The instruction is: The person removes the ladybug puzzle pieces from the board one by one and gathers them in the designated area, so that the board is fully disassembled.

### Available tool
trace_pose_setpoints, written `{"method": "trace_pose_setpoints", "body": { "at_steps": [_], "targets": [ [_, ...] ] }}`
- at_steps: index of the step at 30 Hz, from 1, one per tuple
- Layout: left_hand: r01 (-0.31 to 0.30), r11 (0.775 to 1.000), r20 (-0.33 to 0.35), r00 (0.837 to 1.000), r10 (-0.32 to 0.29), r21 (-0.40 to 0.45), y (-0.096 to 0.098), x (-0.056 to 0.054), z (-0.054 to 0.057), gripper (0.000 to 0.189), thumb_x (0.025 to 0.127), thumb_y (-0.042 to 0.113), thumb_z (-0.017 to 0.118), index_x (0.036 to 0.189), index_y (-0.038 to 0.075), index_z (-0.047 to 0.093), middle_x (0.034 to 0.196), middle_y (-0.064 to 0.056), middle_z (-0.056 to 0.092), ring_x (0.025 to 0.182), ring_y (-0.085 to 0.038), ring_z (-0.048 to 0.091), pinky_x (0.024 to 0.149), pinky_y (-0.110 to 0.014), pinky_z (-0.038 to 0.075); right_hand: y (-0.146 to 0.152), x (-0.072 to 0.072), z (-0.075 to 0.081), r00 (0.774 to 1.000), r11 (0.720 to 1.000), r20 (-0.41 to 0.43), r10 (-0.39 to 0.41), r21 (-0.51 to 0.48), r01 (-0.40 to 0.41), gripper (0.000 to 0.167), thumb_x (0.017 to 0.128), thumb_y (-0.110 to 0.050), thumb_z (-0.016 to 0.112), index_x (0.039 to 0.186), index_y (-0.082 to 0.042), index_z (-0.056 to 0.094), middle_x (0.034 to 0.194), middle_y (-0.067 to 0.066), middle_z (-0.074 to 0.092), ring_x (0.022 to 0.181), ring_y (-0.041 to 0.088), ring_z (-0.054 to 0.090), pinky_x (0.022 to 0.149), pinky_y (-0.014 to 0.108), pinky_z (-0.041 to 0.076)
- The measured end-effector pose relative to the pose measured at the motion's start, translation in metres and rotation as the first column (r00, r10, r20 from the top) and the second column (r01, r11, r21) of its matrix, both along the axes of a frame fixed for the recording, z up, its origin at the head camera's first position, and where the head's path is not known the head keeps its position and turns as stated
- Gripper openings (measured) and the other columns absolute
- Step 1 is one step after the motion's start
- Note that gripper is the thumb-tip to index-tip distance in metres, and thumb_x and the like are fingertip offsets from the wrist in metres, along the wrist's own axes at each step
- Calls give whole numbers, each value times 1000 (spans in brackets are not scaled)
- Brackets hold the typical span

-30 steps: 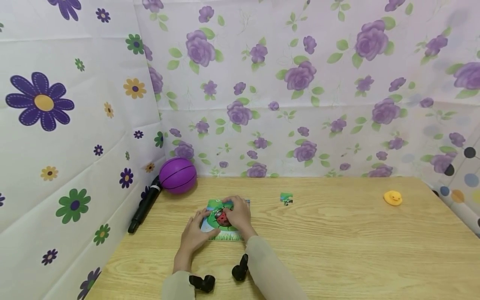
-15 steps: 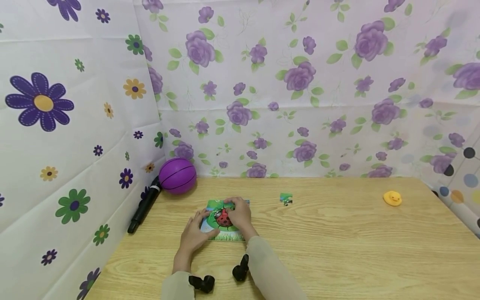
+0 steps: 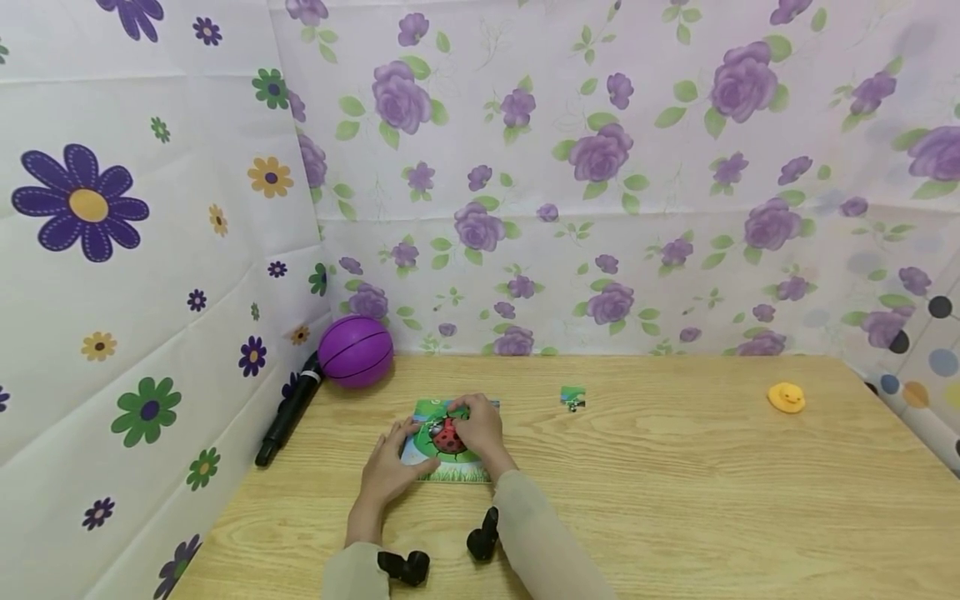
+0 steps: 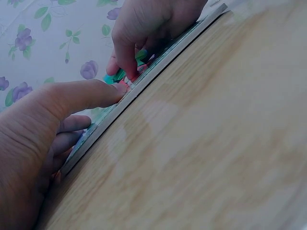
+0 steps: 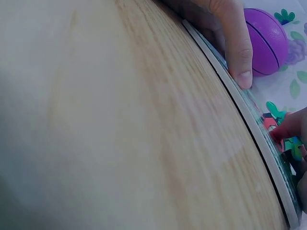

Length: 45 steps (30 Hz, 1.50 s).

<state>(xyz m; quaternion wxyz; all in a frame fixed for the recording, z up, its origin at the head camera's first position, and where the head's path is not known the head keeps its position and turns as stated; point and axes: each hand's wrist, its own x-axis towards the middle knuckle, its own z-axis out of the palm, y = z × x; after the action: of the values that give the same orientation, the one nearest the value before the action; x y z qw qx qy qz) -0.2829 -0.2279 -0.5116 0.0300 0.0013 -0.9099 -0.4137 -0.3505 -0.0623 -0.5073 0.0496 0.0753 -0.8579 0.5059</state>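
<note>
A ladybug jigsaw puzzle in a flat tray point(image 3: 457, 474) lies on the table. My left hand point(image 3: 387, 473) rests on its left side, thumb laid over the front part and fingers spread toward the upper left corner. In the left wrist view the left thumb point(image 4: 91, 94) lies straight across the tray's edge. My right hand point(image 3: 483, 429) is over the upper right of the picture. Between its thumb and index finger it pinches a green and red puzzle piece point(image 5: 274, 110), which stands tilted up from the surface. The palm hides part of the puzzle's right side.
One loose puzzle piece point(image 3: 573, 395) lies on the table right of the tray. A purple ball point(image 3: 356, 351) and a black stick-like object point(image 3: 290, 411) are at the back left against the cloth wall. A yellow rubber duck point(image 3: 786, 397) sits far right.
Since a second ago my right hand has shifted slightly to the right and its thumb has drawn back, uncovering more of the ladybug. My left hand has stayed in place.
</note>
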Motion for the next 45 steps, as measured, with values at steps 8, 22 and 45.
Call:
{"method": "trace_pose_setpoints", "body": {
  "at_steps": [8, 22, 45],
  "targets": [
    [-1, 1000, 0, 1000, 1, -8, -2, 2, 0, 78, 79, 41, 78, 145, 16, 47, 161, -9, 29, 150, -44, 12, 119, -71, 13, -2, 1, -1, 1000, 1000, 4, 2, 20, -2, 16, 88, -5, 66, 95, -18, 72, 109, 7, 64, 103, 30, 59, 89, 48, 54],
    [-4, 1000, -13, 1000, 4, -24, -5, 4, 2, 77, 78, 40, 78, 144, 15, 48, 160, -9, 31, 151, -42, 15, 120, -69, 13, -3, 3, -1, 998, 999, 36, 42, 8, -42, 31, 89, -13, 68, 119, -20, 63, 124, 14, 66, 110, 35, 63, 88, 50, 55],
    [4, 1000, -33, 999, -5, -15, -1, 2, 2, 77, 78, 40, 79, 144, 15, 49, 160, -9, 33, 150, -41, 18, 121, -67, 13, 7, -3, 0, 995, 996, 75, 70, -54, -66, 34, 95, -18, 63, 128, -14, 59, 127, 14, 64, 116, 34, 60, 93, 51, 55]
  ]
}}
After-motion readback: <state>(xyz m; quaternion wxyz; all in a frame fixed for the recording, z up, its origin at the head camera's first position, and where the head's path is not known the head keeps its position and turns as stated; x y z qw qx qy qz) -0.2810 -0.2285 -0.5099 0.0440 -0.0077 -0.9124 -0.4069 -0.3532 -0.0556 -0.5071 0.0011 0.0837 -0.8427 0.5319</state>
